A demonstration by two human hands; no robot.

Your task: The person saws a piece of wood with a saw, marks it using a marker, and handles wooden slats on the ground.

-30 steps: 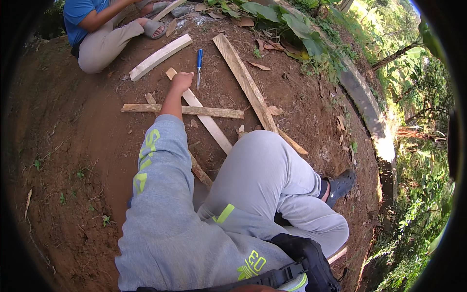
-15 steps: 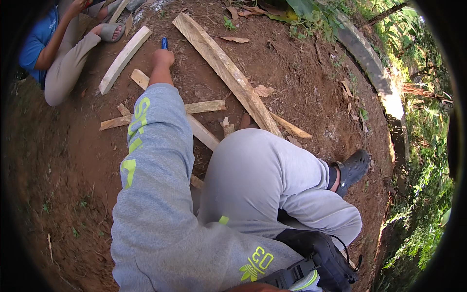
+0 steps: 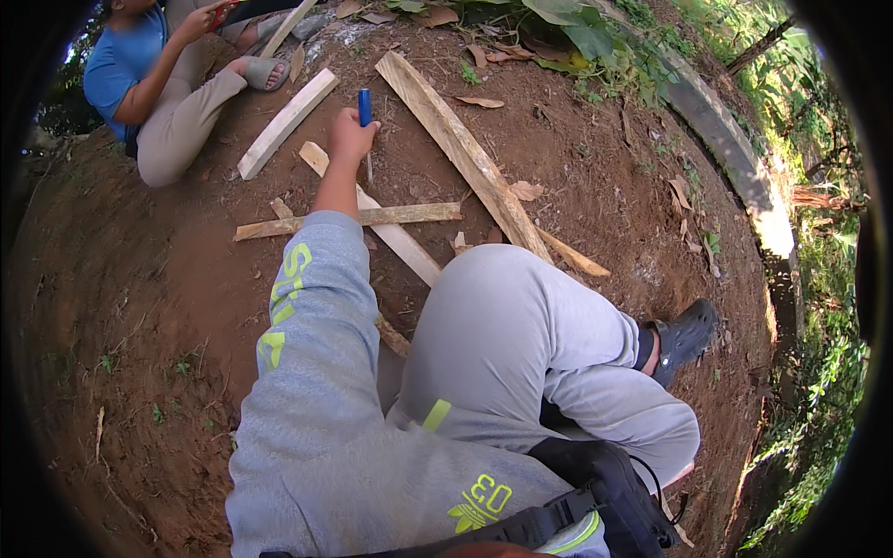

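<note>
My left hand (image 3: 352, 137) reaches out over the dirt at the end of a grey sleeve. It is closed around what looks like a screwdriver (image 3: 365, 107), its blue handle standing above the fist. A thin metal shaft shows below the fingers. Close under the hand, a pale wooden strip (image 3: 400, 240) lies crossed by a shorter, rougher strip (image 3: 409, 214). To the left of the hand rests a squared wooden bar (image 3: 288, 124); to its right, a long thick timber (image 3: 460, 149) slants toward my knee. My right hand does not show.
A seated person (image 3: 153, 93) in a blue shirt is at the far left, a red object in hand. My bent leg (image 3: 474, 325) and dark clog (image 3: 686, 342) take up the middle right. A concrete edge (image 3: 716, 121) borders plants on the right. Dry leaves lie about.
My view has shifted, so the wood and the seated person appear farther right. My left hand has turned and sits slightly nearer; the tool's shaft now shows below it.
</note>
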